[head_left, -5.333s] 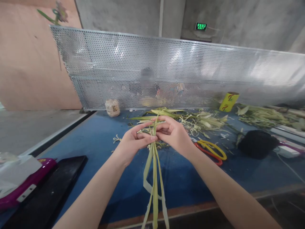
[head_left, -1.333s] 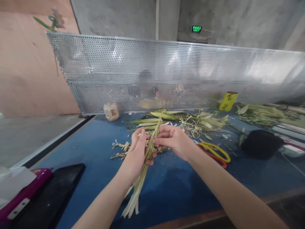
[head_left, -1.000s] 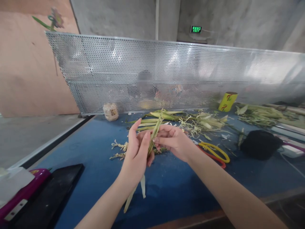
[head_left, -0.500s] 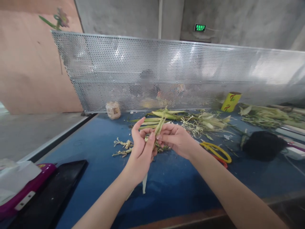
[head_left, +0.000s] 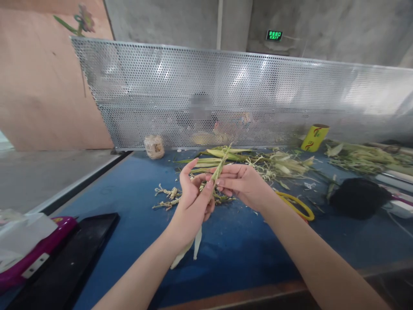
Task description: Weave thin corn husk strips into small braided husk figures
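Over the blue table, my left hand point(head_left: 195, 200) is closed on a narrow bundle of pale green corn husk strips point(head_left: 223, 162), its thumb pressed along the lower part. My right hand point(head_left: 247, 185) pinches the same bundle from the right, close to the left thumb. The bundle's thin upper end points up and away. Two pale husk ends point(head_left: 198, 244) hang below my left hand. Behind the hands lie small knotted husk figures point(head_left: 169, 198), partly hidden, and a heap of green husks point(head_left: 222, 153).
A yellow looped handle point(head_left: 298, 204) lies right of my right forearm, near a black fuzzy bundle point(head_left: 359, 198). A yellow roll point(head_left: 314, 137) and a wrapped pale roll point(head_left: 154, 147) stand by the perforated metal screen point(head_left: 180, 86). A black tray point(head_left: 74, 254) sits at left.
My right hand has shifted slightly right along the bundle, and its fingers sit a little differently. The bundle's upper end leans more to the right. The view has moved slightly.
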`<state>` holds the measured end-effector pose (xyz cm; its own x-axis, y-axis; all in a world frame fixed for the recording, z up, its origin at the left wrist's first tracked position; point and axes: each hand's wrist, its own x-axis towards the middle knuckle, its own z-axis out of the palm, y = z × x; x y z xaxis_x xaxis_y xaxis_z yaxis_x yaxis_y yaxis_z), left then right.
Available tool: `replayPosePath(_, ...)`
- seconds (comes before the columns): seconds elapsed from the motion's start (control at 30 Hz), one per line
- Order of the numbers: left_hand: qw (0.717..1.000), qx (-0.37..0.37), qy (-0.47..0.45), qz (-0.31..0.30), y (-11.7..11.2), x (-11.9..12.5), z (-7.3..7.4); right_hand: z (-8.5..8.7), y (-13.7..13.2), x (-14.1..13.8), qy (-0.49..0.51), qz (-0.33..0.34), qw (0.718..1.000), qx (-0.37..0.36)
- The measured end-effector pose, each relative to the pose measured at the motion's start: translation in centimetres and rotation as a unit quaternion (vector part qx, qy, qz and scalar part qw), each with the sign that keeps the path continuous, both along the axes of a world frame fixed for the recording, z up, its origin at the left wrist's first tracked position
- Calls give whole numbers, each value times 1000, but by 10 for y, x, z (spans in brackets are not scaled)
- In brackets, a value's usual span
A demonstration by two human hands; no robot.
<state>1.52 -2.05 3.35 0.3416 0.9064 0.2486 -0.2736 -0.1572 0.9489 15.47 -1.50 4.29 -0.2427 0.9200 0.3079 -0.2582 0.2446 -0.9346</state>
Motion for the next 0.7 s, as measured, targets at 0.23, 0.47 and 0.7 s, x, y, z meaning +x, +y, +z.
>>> replayPosePath(0.23,1000,-17,16,-11,1,1,0,1,-1,0,-13,-7,1000,0)
replayPosePath(0.47,997,-14,14,-74,5,-1,2,-1,1,0,-18,-23,1000,-5)
replayPosePath(0.7,991,-94,44,-80,14,-6,17,-1,-3,-4,-3,-17,999,-29)
